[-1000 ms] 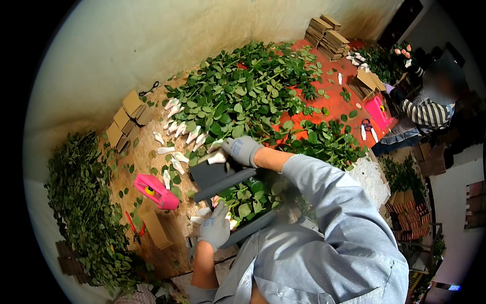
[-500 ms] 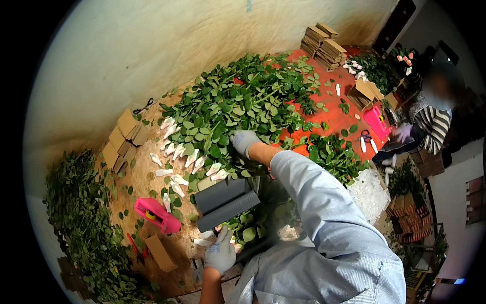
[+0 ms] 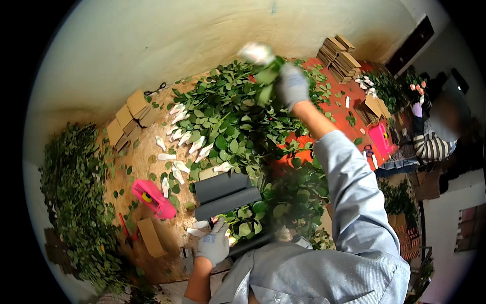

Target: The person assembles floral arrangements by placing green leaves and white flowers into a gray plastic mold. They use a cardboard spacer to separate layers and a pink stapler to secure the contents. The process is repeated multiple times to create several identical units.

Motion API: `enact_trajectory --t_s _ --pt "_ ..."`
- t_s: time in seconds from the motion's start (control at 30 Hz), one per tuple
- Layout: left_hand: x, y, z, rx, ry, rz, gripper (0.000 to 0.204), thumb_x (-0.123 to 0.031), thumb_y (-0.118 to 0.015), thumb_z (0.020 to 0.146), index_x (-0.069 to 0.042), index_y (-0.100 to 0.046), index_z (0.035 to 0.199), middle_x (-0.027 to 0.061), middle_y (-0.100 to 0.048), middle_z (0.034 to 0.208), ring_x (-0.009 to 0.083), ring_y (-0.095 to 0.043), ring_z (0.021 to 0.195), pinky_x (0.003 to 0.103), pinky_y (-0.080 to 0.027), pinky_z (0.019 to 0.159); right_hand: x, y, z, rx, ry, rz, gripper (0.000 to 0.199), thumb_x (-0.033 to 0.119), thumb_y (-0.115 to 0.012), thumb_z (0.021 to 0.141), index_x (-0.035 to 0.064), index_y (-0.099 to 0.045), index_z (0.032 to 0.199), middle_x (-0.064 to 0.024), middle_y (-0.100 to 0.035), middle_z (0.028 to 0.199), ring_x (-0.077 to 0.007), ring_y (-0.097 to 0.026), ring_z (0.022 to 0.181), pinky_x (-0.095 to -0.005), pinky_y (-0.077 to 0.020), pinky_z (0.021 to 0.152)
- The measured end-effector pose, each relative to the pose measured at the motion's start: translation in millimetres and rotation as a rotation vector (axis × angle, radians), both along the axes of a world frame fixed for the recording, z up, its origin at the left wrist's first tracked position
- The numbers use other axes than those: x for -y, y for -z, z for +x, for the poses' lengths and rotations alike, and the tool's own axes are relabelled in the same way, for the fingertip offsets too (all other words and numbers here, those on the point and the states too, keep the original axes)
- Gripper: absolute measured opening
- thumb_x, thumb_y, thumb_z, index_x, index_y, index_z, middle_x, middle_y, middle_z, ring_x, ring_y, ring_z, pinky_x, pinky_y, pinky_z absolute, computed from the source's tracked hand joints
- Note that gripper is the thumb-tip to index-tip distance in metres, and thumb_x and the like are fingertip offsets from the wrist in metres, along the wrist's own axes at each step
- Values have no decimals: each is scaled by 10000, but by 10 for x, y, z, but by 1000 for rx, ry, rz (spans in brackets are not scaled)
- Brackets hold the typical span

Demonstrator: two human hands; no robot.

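My right hand (image 3: 293, 87), in a pale glove and smeared by motion, is closed round a leafy rose stem. Its rose (image 3: 256, 53) has a whitish, blurred head held out toward the wall. Beneath spreads a heap of leafy stems (image 3: 238, 106), with several white-wrapped rose heads (image 3: 196, 145) along its left edge. My gloved left hand (image 3: 213, 244) is low, by the near edge of a dark grey folded sheet (image 3: 228, 195). Its fingers are drawn together beside leaves and pinkish buds; what they hold is hard to make out.
A pink tape dispenser (image 3: 153, 199), a cardboard piece (image 3: 151, 237) and red-handled cutters (image 3: 125, 228) lie left. Folded cardboard (image 3: 126, 116) and black scissors (image 3: 155, 89) are farther back. Cardboard stacks (image 3: 338, 58) stand far right. Another person (image 3: 434, 147) works at right.
My right hand has come up out of the heap toward the wall, carrying a rose. My left hand stays by the grey sheet. The view has shifted slightly.
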State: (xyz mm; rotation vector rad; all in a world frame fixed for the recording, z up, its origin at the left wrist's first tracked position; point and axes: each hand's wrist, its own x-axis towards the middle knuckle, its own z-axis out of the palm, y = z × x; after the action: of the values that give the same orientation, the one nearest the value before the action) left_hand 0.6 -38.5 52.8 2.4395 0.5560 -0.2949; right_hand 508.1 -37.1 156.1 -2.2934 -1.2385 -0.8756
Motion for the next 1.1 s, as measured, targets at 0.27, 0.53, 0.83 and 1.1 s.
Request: enact_trajectory --t_s 0.27,0.53,0.83,1.1 --pt "14 -77 41 13 -18 -32 409 -133 -504 905 -75 -557 1306 141 -465 1498 374 -580 1210 479 -502 954 797 -1051 -89 -24 -107 38 172 85 -613 881 83 -662 1046 -163 -660 1028 -337 -653 943 -454 -538 760" --pt "-9 -14 -8 -72 -9 -44 472 -184 -503 933 -67 -534 1389 125 -397 1569 320 -549 1293 448 -452 1054 963 -332 -845 82 23 -861 311 131 -676 833 129 -628 1140 -85 -612 1140 -288 -600 1128 -416 -568 855" --pt "2 -117 54 -345 87 92 439 -306 -434 974 -33 -576 1287 224 -652 1223 428 -620 1114 522 -476 971 1325 4 -2992 0 -569 -968 131 167 -572 908 93 -648 984 -74 -611 921 -230 -654 858 -385 -567 643" --pt "3 63 -127 -16 -69 -70 457 -206 -454 967 -60 -540 1391 205 -532 1429 374 -522 1298 447 -418 1088 1200 695 -3179 -14 -440 -1007 207 224 -567 942 68 -652 1048 -93 -627 969 -242 -660 870 -394 -543 658"
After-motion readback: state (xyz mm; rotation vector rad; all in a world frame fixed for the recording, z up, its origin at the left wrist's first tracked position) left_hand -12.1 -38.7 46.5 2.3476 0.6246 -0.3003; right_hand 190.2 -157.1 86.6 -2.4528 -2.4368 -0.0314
